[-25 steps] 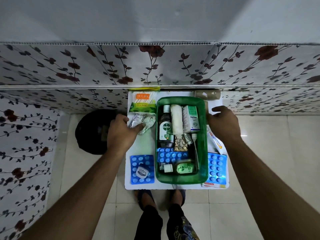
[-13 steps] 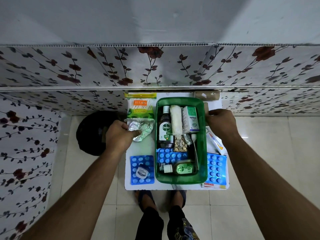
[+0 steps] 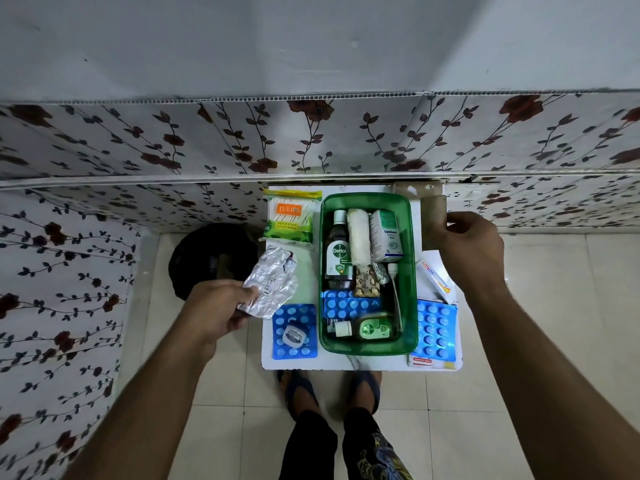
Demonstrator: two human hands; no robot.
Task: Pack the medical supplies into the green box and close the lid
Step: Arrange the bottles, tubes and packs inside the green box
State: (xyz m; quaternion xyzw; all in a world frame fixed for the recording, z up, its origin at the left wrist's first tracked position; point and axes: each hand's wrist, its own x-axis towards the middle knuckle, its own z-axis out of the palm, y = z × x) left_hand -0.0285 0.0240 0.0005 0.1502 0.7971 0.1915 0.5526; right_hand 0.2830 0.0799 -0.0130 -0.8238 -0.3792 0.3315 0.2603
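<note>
The open green box (image 3: 412,271) stands on a small white table (image 3: 301,364). Inside lie a Dettol bottle (image 3: 338,251), a white gauze roll (image 3: 358,237), an Optibex carton (image 3: 386,236), a blue blister sheet (image 3: 349,307) and a small green bottle (image 3: 373,329). My left hand (image 3: 218,311) holds a crumpled silver foil strip (image 3: 273,281) lifted left of the box. My right hand (image 3: 472,245) grips a tan roll (image 3: 433,221) right of the box. On the table lie a Tulips swab pack (image 3: 289,216), a blue blister sheet (image 3: 304,313) with a tape roll (image 3: 294,335) on it, and another blue sheet (image 3: 437,328).
A white tube carton (image 3: 435,281) lies under my right wrist. A black round object (image 3: 211,258) sits on the floor left of the table. A flowered wall panel (image 3: 311,140) backs the table. My feet (image 3: 332,389) stand at the table's front edge.
My left hand has lifted the foil strip off the table and pulled it toward me. My right hand has closed on the tan roll beside the box.
</note>
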